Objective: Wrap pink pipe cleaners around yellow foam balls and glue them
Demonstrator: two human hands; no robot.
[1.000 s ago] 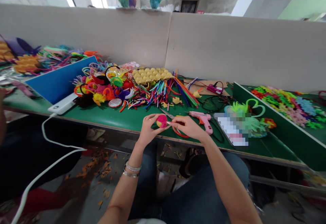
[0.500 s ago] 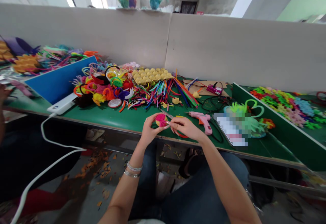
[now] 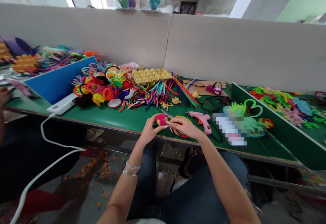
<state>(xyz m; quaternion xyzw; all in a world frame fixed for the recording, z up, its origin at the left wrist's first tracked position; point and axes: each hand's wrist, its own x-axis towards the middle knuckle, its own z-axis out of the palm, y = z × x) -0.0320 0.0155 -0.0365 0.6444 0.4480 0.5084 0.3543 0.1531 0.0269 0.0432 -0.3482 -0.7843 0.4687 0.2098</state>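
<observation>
My left hand [image 3: 150, 128] is closed around a small bright pink fuzzy piece [image 3: 161, 119] with a yellowish edge, which looks like pipe cleaner on a cut egg-carton cup. The fingers of my right hand [image 3: 183, 126] are pinched together at its right side, on what seems to be the pink pipe cleaner's end. Just beyond both hands, the metal blades of scissors [image 3: 166, 114] point up and left. Yellow and red curves show around my right hand, partly hidden by it; I cannot tell whether they are the handles. A pink glue gun [image 3: 203, 119] lies to the right.
Behind lie an egg tray [image 3: 152, 75], a bundle of pipe cleaners [image 3: 185, 93] and a pile of colourful fuzzy pieces [image 3: 107, 84]. A blurred phone-like object [image 3: 230, 130] is at right, near a green divider [image 3: 275, 125]. At left are a power strip [image 3: 61, 104] and another person's hand [image 3: 4, 96].
The pink piece has turned slightly between my fingers, and my hands have shifted only a little. At the far left, the other person's hand has moved further into view.
</observation>
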